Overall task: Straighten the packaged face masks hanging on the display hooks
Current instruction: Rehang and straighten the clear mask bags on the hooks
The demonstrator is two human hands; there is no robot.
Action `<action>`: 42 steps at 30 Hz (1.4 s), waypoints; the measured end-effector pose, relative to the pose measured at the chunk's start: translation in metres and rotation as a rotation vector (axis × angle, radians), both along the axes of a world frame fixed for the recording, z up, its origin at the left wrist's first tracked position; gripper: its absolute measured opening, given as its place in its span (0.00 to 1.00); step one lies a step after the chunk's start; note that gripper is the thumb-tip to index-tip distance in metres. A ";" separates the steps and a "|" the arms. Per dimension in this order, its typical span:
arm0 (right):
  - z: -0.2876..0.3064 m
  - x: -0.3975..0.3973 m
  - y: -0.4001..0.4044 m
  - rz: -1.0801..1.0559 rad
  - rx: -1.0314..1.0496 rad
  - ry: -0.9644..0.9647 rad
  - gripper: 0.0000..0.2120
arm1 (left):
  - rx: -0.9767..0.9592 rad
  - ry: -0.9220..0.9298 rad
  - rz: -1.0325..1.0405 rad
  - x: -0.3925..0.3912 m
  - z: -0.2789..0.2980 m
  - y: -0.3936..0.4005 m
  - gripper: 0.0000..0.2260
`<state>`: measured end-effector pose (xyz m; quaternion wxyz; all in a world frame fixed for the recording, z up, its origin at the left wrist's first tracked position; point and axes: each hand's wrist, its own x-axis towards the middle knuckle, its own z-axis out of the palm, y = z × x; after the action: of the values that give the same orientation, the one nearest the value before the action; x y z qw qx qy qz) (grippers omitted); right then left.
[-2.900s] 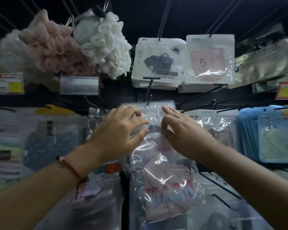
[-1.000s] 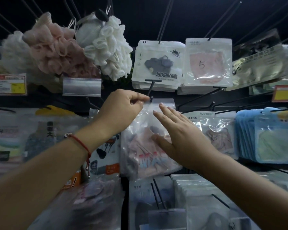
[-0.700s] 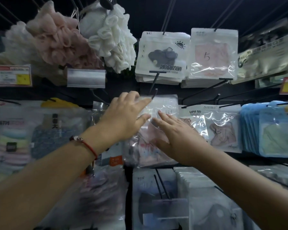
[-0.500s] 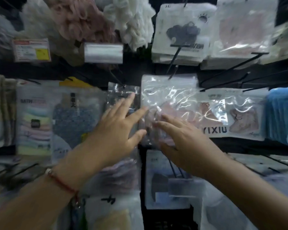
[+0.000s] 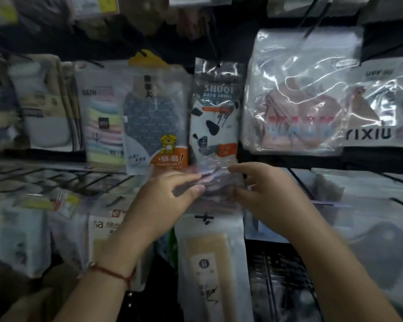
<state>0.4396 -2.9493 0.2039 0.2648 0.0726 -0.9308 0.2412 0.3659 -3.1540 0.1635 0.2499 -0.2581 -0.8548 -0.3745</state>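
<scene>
A clear packet with a pink face mask (image 5: pixel 298 101) hangs flat from a black hook (image 5: pixel 312 19) at the upper right, and neither hand touches it. Lower down, in the middle, hangs a blurred clear packet with something purplish inside (image 5: pixel 215 182). My left hand (image 5: pixel 170 201) pinches its left edge between thumb and fingers. My right hand (image 5: pixel 265 196) holds its right edge with curled fingers. Motion blur hides what is in that packet.
Above my hands hang a cow-patterned bath towel packet (image 5: pixel 215 108) and a blue packet with a tiger sticker (image 5: pixel 156 117). A beige packet (image 5: pixel 209 263) hangs below them. Bare black hooks (image 5: pixel 56 177) jut out at the left. More mask packets (image 5: pixel 382 105) fill the right.
My view has dropped a row. Both hands have let go of the pink mask packet, which now hangs on its hook, and moved down onto the lower clear packet.
</scene>
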 end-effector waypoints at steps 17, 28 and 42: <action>-0.008 0.000 0.010 0.157 -0.399 0.025 0.11 | 0.274 0.210 -0.021 0.028 -0.024 0.003 0.10; -0.008 -0.001 0.009 0.107 -0.358 0.017 0.06 | 0.203 0.178 0.059 0.028 -0.009 0.003 0.05; 0.012 0.002 0.002 0.129 -0.481 -0.075 0.11 | 0.059 0.508 -0.105 0.045 -0.049 0.014 0.13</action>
<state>0.4417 -2.9469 0.2159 0.2237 0.0579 -0.8494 0.4746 0.4111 -3.1404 0.1150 0.4442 -0.3807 -0.7386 -0.3350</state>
